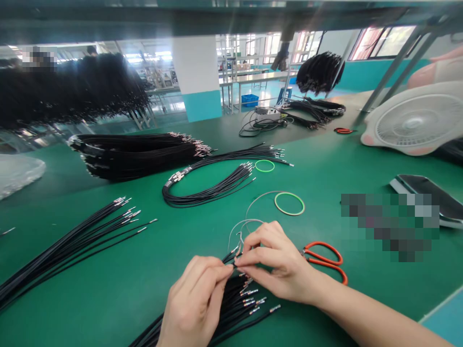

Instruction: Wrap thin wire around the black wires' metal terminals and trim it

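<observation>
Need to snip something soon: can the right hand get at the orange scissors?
Probably yes: the right hand lies beside the scissors, nothing between them, though its fingers are pinching a cable.

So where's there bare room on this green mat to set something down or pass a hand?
Bare green mat lies between the loose black cables and the left hand. Another patch sits between the green ring and the orange scissors. It's crowded below the right hand, where the cable bundle fans out.
</observation>
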{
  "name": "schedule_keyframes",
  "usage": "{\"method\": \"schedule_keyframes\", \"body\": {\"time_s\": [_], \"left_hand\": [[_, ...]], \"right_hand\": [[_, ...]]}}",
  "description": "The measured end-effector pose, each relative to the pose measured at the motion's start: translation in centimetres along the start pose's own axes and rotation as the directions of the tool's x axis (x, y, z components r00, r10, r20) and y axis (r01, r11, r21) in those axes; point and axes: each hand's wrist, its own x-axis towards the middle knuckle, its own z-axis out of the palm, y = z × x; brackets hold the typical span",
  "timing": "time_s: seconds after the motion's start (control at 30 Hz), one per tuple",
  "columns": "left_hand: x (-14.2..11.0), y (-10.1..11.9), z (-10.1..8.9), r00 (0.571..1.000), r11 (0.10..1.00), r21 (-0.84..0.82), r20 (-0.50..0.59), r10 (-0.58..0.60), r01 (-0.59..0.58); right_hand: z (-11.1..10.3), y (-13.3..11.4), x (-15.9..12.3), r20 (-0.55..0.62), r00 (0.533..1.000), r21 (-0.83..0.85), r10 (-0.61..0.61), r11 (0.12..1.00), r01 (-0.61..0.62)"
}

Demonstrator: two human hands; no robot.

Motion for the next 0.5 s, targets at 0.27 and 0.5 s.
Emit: {"method": "schedule_keyframes", "body": {"time_s": [0.27,0.5], "left_hand": [[0.11,0.05,0.09,0.999,0.998,0.043,-0.023,0.044,-0.043],[0.04,0.26,-0.33,0.996,0.995,0.040,-0.022,0.087,-0.086]], "right_hand": [[0.18,0.10,-0.09,0.050,0.999,0.022,-0.003,1.000,0.002],[-0.35,0.17,0.62,0.305,0.817,0.442,0.490,0.687,-0.577]]}}
